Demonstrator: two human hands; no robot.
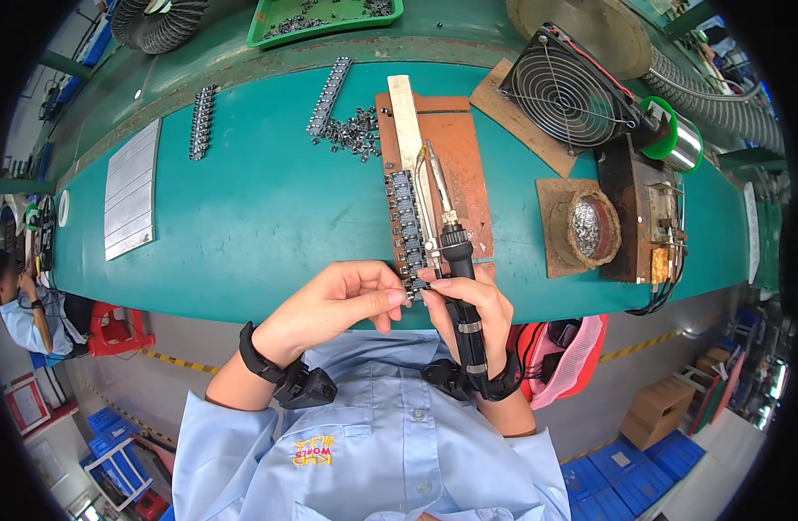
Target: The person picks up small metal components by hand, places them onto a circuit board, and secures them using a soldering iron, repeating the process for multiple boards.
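Note:
My right hand is wrapped round a black-handled soldering iron, whose metal tip points away from me. A thin curved feed tube runs alongside that tip. The thumb and forefinger of the same hand touch the near end of a strip of small circuit boards. My left hand pinches at this near end too; what lies between its fingertips is too small to make out. The strip rests along a pale straight bar on a reddish-brown board.
Beyond the strip lie a pile of small dark parts and two more board strips. A grooved metal plate is at left. At right stand a fan, solder spool, round pot and metal box.

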